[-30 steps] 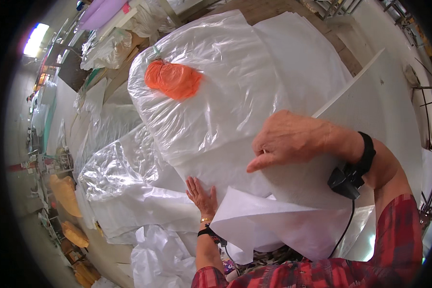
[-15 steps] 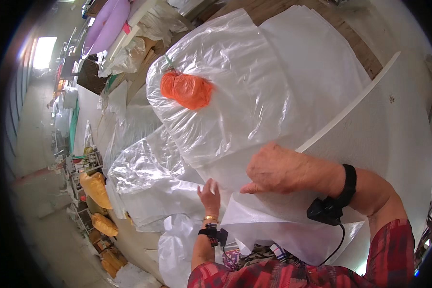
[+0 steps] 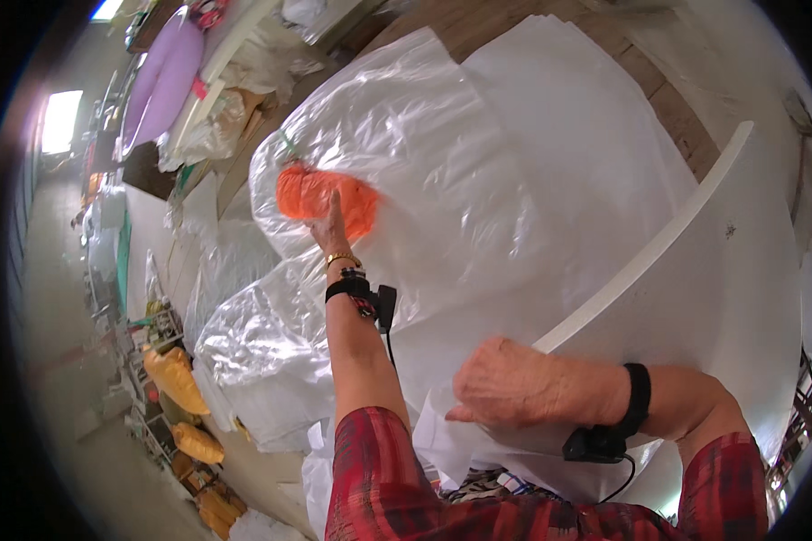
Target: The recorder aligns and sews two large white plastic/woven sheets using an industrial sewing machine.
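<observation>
My left hand [image 3: 327, 230] reaches out to an orange plastic-wrapped bundle [image 3: 363, 203] with a green tie, its thumb and fingers apart at the bundle's lower edge. Whether it presses on the bundle is hard to tell. That bundle lies on a clear, glossy plastic sheet [image 3: 424, 117]. Nearer to me, my right hand [image 3: 501, 386] is closed, its fingers curled under, on the near edge of a white sheet [image 3: 438, 437] that folds up in front of my body. Its fingertips are hidden. Black straps with small devices circle both wrists.
A stack of white sheets [image 3: 568, 99] lies beneath the plastic on a wooden surface [image 3: 686, 122]. On the right rises a curved white panel [image 3: 695, 298] beside my right forearm. Yellow bags [image 3: 176, 379] stand at the left; a purple ring-shaped item [image 3: 162, 77] is at the upper left.
My left hand has moved forward from beside the right hand to the orange bundle. My right hand stays closed near the sheet's edge. The whole view has shifted slightly.
</observation>
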